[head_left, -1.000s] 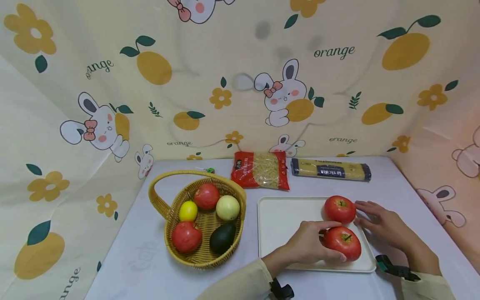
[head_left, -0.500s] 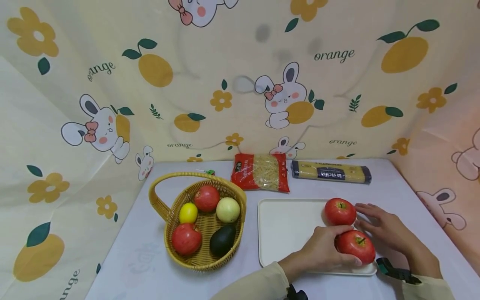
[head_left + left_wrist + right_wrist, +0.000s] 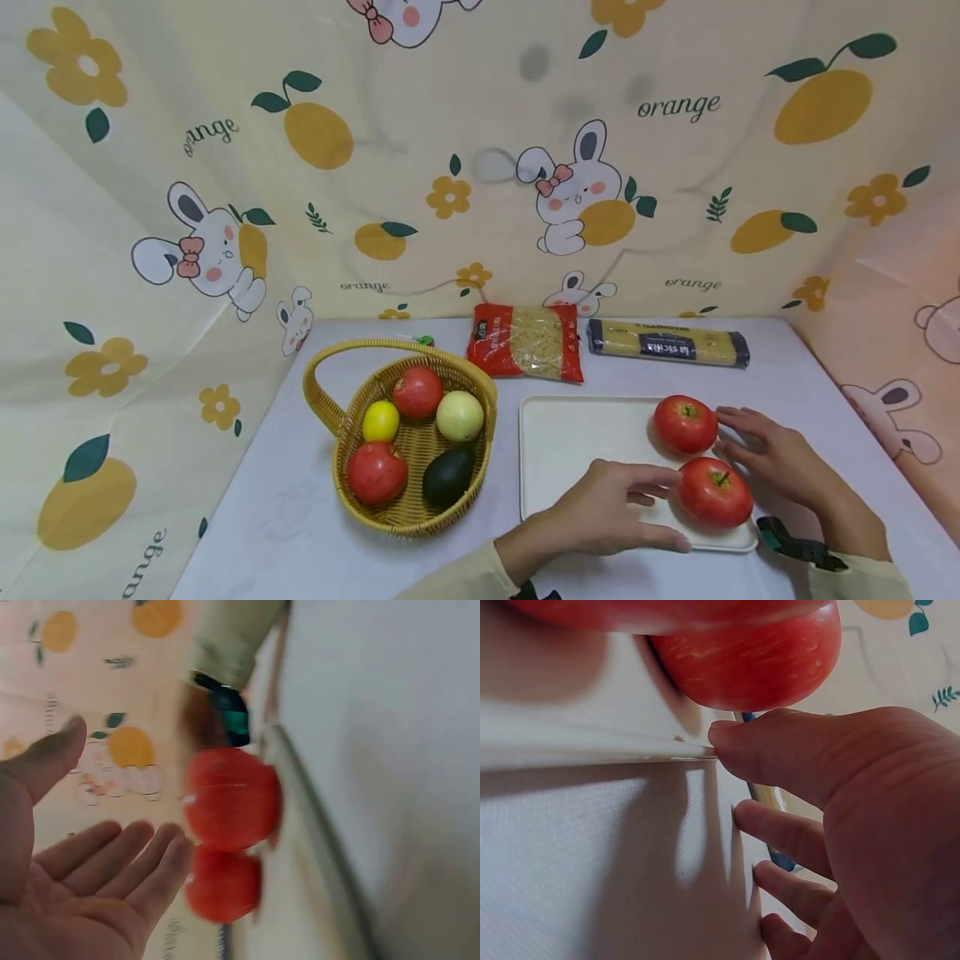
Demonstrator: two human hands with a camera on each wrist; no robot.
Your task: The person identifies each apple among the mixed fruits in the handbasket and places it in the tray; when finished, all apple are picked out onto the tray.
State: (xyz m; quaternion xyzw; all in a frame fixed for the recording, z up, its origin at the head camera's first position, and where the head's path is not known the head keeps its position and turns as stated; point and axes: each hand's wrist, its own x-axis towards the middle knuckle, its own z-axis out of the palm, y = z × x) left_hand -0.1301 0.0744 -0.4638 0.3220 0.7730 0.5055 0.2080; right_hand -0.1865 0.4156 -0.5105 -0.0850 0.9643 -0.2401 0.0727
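- Your left hand (image 3: 600,508) is spread, thumb well apart from straight fingers, and grips nothing; whether a fingertip touches the fruit beside it, you cannot tell.
- Your right hand (image 3: 776,458) is relaxed beside the tray's right edge, holding no fruit, its thumb at the rim and its fingers loosely bent.
- Between your hands, the nearer round red apple with a dark stem (image 3: 715,493) sits at the near right corner of the shallow white rectangular tray (image 3: 585,450).
- The farther round red apple (image 3: 685,425) sits just behind it, on the tray's right side.
- The step in hand looks like setting the apples along that side; the nearer one appears placed.
- Your next move likely calls for drawing the left hand back without nudging that apple, while the right guards against rolling.
- Left of the tray, the yellow woven wicker basket (image 3: 408,462) of mixed fruit stands on the white-covered bench (image 3: 292,467).
- Behind lie a red-and-clear plastic pasta bag (image 3: 537,342) and a long yellow-and-navy spaghetti packet (image 3: 667,343).
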